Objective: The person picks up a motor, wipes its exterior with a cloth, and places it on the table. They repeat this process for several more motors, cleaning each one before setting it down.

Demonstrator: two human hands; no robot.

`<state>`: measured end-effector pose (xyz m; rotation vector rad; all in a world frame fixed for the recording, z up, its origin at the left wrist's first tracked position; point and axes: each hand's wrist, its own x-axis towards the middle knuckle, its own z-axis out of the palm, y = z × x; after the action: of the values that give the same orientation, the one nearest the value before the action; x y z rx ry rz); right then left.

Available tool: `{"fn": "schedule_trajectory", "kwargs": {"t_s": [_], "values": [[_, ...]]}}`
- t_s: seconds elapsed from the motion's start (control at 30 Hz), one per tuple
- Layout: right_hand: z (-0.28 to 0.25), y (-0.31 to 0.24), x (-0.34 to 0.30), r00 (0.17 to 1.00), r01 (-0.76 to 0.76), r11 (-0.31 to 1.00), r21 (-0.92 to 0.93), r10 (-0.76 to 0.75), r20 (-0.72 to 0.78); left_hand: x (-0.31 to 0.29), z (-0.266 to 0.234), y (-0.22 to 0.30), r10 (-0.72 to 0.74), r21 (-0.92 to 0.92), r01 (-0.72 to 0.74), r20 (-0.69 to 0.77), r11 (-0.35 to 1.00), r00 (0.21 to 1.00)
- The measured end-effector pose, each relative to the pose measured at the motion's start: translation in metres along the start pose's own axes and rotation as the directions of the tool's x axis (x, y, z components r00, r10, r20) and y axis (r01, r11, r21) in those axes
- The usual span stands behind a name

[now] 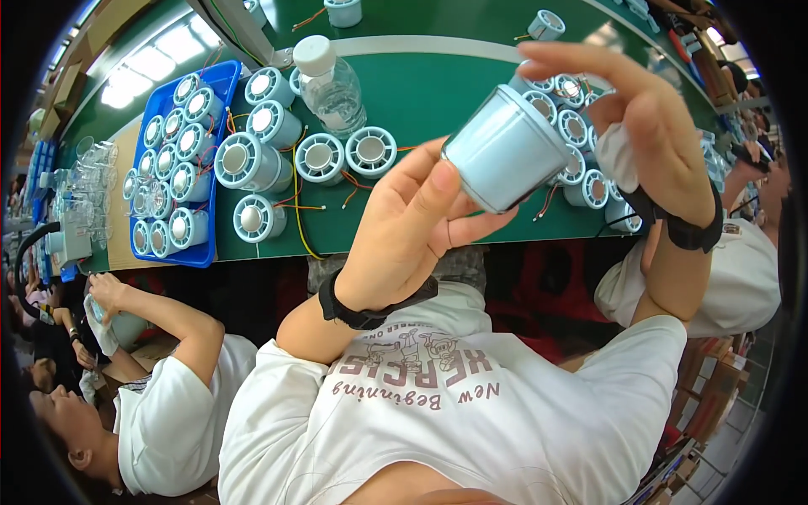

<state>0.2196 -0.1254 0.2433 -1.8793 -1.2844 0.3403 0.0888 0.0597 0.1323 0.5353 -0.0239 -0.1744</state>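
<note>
My left hand [412, 223] grips a light blue cylindrical housing [507, 150] with a clear, glossy shell around it, tilted above the bench. Thumb and fingers wrap its lower left side. Just right of it, my right hand [652, 126] is raised with the index finger stretched over the housing's upper end, apart from it or barely touching; I cannot tell which. A white cloth [617, 156] is bunched in the right palm, partly hidden and slightly blurred. Similar blue housings [320, 157] with round metallic centres and thin coloured wires stand on the green bench [412, 93] behind.
A blue tray [220, 77] full of blue housings lies at left, near several clear cups [93, 185]. A clear bottle with a white cap [330, 88] stands behind my left hand. More housings [595, 189] crowd the right. Another person [168, 396] sits at my left.
</note>
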Motion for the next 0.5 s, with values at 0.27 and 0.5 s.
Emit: {"fn": "schedule_trajectory", "kwargs": {"t_s": [0.27,0.5], "values": [[0.011,-0.003,-0.011,0.991,-0.136,0.938,-0.320,0.134,-0.027,-0.007,-0.008,-0.009,0.384,0.324,-0.409,0.139,0.853,0.913],[0.010,-0.011,-0.006,0.974,-0.145,0.941,-0.305,0.190,0.125,0.005,-0.019,-0.016,0.488,0.576,-0.608,0.371,0.547,0.790]]}}
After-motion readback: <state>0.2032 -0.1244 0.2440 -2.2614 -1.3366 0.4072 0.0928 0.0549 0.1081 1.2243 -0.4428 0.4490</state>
